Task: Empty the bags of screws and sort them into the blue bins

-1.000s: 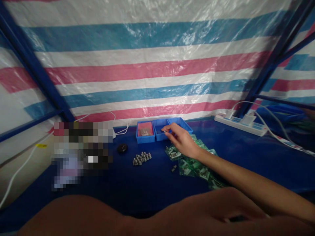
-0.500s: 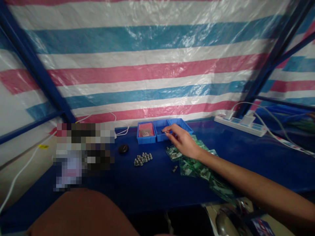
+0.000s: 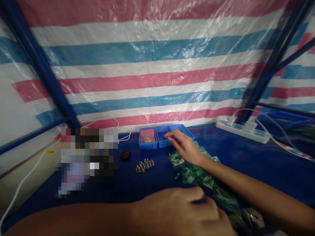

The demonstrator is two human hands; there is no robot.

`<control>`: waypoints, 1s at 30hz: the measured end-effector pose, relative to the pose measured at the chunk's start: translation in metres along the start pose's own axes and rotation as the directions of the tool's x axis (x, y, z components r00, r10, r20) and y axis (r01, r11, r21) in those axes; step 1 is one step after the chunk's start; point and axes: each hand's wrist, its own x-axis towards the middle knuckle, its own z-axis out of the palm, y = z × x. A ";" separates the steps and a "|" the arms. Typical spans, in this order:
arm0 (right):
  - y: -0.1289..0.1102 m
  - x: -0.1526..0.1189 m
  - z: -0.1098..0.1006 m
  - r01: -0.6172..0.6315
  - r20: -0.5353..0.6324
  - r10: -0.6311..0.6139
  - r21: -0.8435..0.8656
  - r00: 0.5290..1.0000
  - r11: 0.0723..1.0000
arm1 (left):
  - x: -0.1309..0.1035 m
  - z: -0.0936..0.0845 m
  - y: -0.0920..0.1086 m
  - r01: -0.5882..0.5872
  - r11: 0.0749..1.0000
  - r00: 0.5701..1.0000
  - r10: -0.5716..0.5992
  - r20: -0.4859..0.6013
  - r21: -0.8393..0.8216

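My right hand (image 3: 184,146) is over the front of the middle blue bin (image 3: 163,143), thumb and fingertips pinched on a small metal part (image 3: 168,136). The part is too small to name. Low in the foreground my left hand (image 3: 182,211) shows its back, with the fingers curled. Its fingertips are hidden, so I cannot make out what they hold. Green-tinted plastic bags (image 3: 194,173) of small metal pieces lie under and beside my right forearm. A group of short grey metal fittings (image 3: 145,165) stands left of them, and one loose fitting (image 3: 177,176) lies near the bags.
Another blue bin (image 3: 148,146) holds a pink sheet and a small clear bag. A round black object (image 3: 125,155) sits left of the fittings. At the back right is a white power strip (image 3: 242,131) with plugs and cords. Pixelated items (image 3: 86,157) occupy the left side.
My left hand has swung in from the lower left across the front. My right hand stays at the bin with its pinch kept. The whole view has tilted up slightly.
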 end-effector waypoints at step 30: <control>0.004 0.003 0.001 -0.030 -0.014 0.030 0.010 0.999 1.000 | -0.060 0.020 -0.055 0.247 0.092 0.784 -0.604 0.143 -0.965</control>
